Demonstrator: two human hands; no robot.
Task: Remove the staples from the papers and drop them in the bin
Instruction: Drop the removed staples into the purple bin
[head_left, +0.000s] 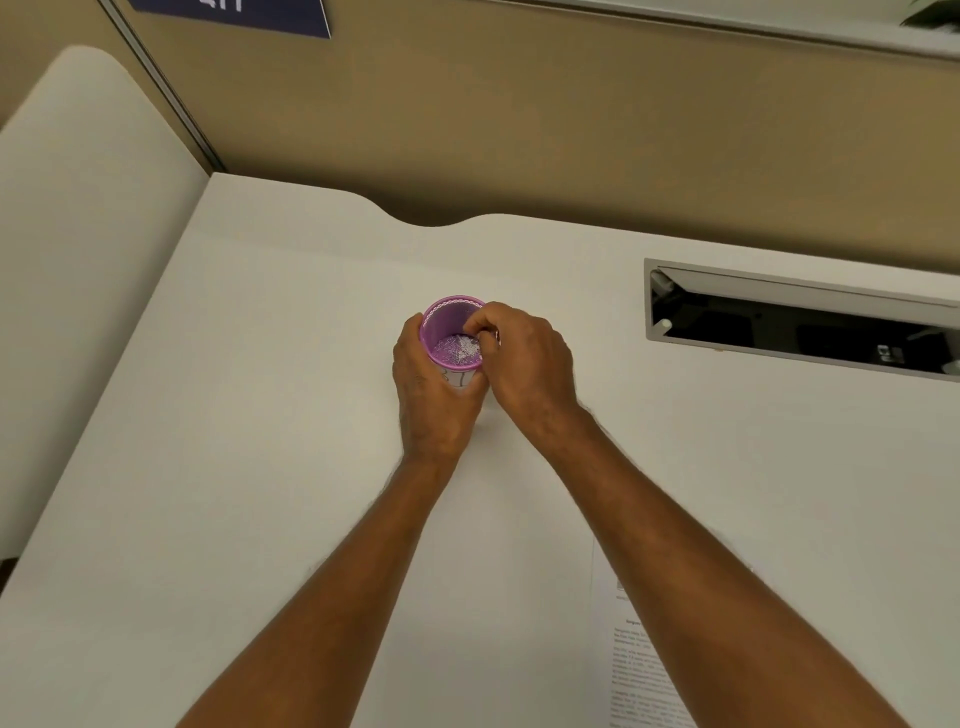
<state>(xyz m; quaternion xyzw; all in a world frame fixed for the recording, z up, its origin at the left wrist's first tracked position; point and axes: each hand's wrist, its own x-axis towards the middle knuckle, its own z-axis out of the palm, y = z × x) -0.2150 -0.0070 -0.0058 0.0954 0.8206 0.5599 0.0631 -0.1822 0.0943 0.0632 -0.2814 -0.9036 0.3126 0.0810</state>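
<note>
Left hand (434, 400) wraps the side of the bin (453, 338), a small purple mesh cup on the counter (260, 415). Grip closed round the wall, thumb on the near side over a white label (460, 378).

Right hand (519, 364) sits just right of that grip, fingertips (475, 332) pinched together over the rim, dipping into the mouth. Cannot tell if a staple is between them; too small to see. Looks like the drop step.

Staples (460, 349): loose pile on the bin floor, directly under the right fingertips.

Paper (639, 660): printed sheet flat on the counter, well back from both hands, near the right forearm. No stapled corner visible from here.

Handling, my read:
- Staples are tiny, light, stiff wire with sharp bent legs. Pinch across the crown, not the points. They tend to cling to skin, so release low inside the rim.
- Bin is light and tips easily; the side hold is right to steady it.
- Paper is thin and tears at the staple holes; pin it flat next to the staple when lifting.
</note>
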